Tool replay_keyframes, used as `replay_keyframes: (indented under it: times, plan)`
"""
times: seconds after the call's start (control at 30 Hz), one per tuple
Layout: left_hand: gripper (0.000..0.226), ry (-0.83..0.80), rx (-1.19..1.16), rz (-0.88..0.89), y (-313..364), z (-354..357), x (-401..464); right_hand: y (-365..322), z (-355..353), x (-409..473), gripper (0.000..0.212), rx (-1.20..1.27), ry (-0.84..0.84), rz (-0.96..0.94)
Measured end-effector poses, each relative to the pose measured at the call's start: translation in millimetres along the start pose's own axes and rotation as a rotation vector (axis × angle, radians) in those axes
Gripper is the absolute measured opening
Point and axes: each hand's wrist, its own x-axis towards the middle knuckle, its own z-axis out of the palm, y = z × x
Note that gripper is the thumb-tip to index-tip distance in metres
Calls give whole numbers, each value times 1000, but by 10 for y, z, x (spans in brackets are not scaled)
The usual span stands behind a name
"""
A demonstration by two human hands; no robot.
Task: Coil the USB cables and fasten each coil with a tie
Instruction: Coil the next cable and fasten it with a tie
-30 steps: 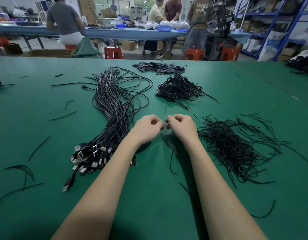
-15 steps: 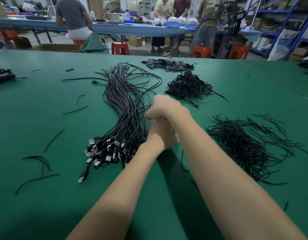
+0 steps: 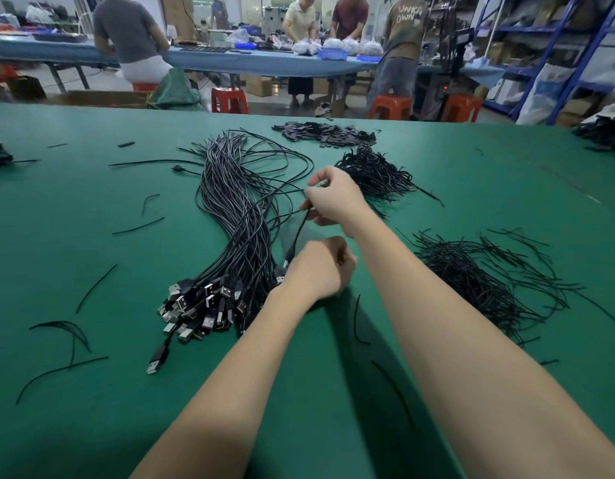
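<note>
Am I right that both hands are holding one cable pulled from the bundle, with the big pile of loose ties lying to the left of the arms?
Not quite: the head view shows the pile of ties to the right of the arms. The left hand and right hand do hold one cable beside the bundle.

Open green table lies left; the cable bundle and tie pile hem the middle lane.

Green worktable, blue-clothed table behind, red stools — blue shelving at right
</note>
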Motion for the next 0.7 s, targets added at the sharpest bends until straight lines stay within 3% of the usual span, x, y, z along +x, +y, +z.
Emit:
replay_keyframes:
  times: [0.17,0.27,0.33,0.4,0.47,0.6,0.7]
  plan:
    - [17,103,-205,-89,-79,-121,2,155,-309,-174,37,239,-115,-54]
    - [24,209,-467,-151,-102,-193,26,412,-400,-294,22,-84,16,-197]
    - [35,182,-659,-157,-74,-234,33,593,-424,-353,11,-306,114,-296]
    - [33,145,-752,-117,-32,-242,45,718,-427,-424,8,-377,143,-375]
    - [22,168,-796,-92,1,-249,47,769,-410,-509,4,-318,122,-429]
    - [36,189,-1079,-132,32,-255,73,740,-390,-688,13,-111,49,-414]
    - [37,268,-1288,-257,59,-261,98,650,-484,-751,8,113,-206,-223]
